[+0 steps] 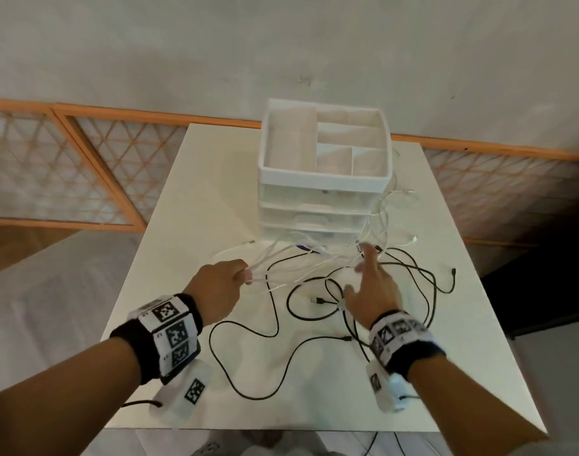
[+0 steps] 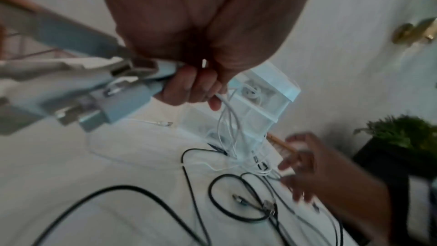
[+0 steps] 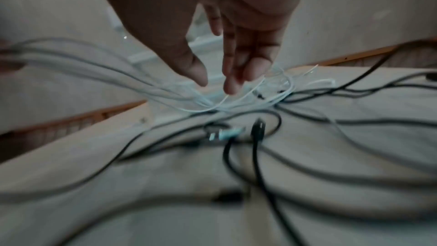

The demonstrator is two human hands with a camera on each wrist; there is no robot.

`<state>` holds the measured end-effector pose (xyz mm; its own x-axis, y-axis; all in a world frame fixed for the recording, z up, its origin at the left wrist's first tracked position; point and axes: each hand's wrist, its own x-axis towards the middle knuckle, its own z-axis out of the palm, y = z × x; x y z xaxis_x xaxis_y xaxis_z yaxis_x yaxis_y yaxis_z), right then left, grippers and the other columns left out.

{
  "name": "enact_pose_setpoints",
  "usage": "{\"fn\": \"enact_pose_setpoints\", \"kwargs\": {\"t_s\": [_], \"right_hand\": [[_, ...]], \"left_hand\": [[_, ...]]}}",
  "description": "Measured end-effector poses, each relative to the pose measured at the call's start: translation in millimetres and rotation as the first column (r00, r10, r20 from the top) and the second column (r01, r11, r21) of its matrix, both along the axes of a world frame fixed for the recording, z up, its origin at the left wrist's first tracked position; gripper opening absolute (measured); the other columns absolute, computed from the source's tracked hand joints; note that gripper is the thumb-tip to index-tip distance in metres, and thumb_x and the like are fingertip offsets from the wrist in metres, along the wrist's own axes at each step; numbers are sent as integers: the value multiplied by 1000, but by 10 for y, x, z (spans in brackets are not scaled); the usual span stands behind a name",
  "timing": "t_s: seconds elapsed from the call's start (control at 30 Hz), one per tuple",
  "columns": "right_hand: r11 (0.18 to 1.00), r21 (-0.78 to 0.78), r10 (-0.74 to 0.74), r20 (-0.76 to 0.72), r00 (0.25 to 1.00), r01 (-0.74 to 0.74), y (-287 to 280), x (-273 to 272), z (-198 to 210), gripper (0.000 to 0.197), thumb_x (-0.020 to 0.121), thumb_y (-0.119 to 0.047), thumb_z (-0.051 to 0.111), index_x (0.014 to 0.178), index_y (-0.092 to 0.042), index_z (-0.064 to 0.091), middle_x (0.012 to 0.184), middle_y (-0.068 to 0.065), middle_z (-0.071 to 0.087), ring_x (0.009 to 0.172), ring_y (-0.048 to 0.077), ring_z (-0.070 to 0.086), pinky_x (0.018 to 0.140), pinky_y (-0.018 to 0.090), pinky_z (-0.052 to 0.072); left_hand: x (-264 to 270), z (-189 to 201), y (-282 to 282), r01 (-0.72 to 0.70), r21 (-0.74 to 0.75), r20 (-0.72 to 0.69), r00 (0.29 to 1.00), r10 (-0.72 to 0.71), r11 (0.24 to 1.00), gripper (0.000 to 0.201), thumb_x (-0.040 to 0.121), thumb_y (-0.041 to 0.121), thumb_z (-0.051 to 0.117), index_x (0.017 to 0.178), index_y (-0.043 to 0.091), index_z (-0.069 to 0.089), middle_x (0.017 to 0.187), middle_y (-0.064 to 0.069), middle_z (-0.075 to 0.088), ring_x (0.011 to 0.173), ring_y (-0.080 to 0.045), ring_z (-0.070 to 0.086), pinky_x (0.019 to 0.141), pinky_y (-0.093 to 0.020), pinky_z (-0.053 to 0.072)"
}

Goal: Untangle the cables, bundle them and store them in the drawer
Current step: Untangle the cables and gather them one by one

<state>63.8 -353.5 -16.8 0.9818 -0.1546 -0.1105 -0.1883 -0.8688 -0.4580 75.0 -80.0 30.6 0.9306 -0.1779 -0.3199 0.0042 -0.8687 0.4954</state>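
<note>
White cables (image 1: 301, 256) and black cables (image 1: 275, 324) lie tangled on the white table (image 1: 189, 225) in front of a white drawer unit (image 1: 324, 192). My left hand (image 1: 230, 278) grips several white cable strands (image 2: 227, 119) and holds them raised off the table. My right hand (image 1: 370, 278) hovers over the tangle with fingers (image 3: 232, 81) spread and straight, holding nothing; its fingertips are just above the white loops (image 3: 236, 104). Black plug ends (image 3: 258, 130) lie below it. The drawers look shut.
The drawer unit's top is an open tray with dividers (image 1: 347, 143). A black cable end (image 1: 452, 274) reaches toward the table's right side. An orange-framed lattice screen (image 1: 84, 166) stands behind the table. A potted plant (image 2: 402, 134) sits off to the right.
</note>
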Motion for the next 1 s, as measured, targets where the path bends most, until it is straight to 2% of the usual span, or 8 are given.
{"fn": "enact_pose_setpoints", "kwargs": {"t_s": [0.17, 0.27, 0.4, 0.5, 0.6, 0.7, 0.8, 1.0], "right_hand": [[916, -210, 298, -214, 930, -341, 228, -331, -403, 39, 90, -30, 60, 126, -31, 48, 129, -6, 51, 102, 22, 63, 84, 35, 53], [890, -292, 272, -273, 923, -349, 246, -182, -327, 23, 96, -36, 52, 110, -29, 68, 114, -2, 65, 103, 24, 63, 83, 32, 49], [997, 78, 26, 5, 1000, -26, 180, 87, 214, 27, 94, -42, 59, 83, -20, 70, 76, 1, 72, 71, 27, 67, 65, 31, 52], [830, 546, -219, 134, 967, 112, 169, 136, 776, 25, 92, -36, 66, 76, -18, 71, 65, -1, 71, 48, 14, 61, 51, 25, 49], [666, 746, -209, 176, 962, 8, 308, 43, 1067, 22, 93, -26, 68, 78, -10, 71, 66, 6, 71, 45, 12, 54, 45, 21, 43], [610, 789, -13, 103, 995, -74, 624, -148, 970, 16, 93, -12, 66, 78, -7, 70, 67, 11, 70, 43, 17, 55, 41, 20, 42], [700, 697, 132, 90, 987, -157, 900, -282, 719, 21, 93, -16, 66, 73, -9, 69, 65, 8, 71, 47, 24, 63, 46, 28, 50], [760, 603, 134, 221, 966, -244, 1061, -350, 561, 22, 95, -19, 63, 77, -10, 71, 59, 5, 68, 50, 12, 64, 62, 36, 58]], "left_hand": [[87, 70, -7, -242, -299, -173, 965, 197, 923, 28, 102, 23, 43, 98, 1, 59, 62, 3, 40, 53, -16, 36, 51, -30, 29], [108, 187, -60, -383, -458, -319, 913, 254, 802, 23, 100, 16, 46, 100, -5, 55, 65, -3, 35, 54, -18, 33, 51, -29, 31], [132, 282, -84, -510, -517, -411, 852, 324, 688, 14, 101, 15, 44, 92, 5, 49, 65, -5, 39, 51, -19, 42, 45, -28, 38], [142, 327, -90, -593, -534, -495, 797, 346, 603, 16, 102, 15, 43, 89, 5, 46, 64, -6, 40, 50, -20, 45, 45, -29, 41], [145, 414, -145, -612, -602, -533, 786, 313, 513, 14, 103, 13, 42, 93, 4, 46, 61, -10, 51, 49, -23, 51, 50, -33, 49], [155, 530, -275, -576, -689, -543, 812, 212, 441, 15, 104, 13, 39, 99, 1, 47, 81, -26, 68, 62, -33, 66, 65, -43, 58], [164, 601, -415, -522, -737, -500, 849, 174, 429, 18, 104, 16, 39, 102, 1, 49, 97, -29, 70, 73, -34, 69, 59, -37, 57], [123, 597, -505, -475, -749, -431, 879, 206, 461, 20, 103, 24, 44, 92, 8, 47, 60, -6, 58, 74, -34, 65, 41, -21, 33]]}}
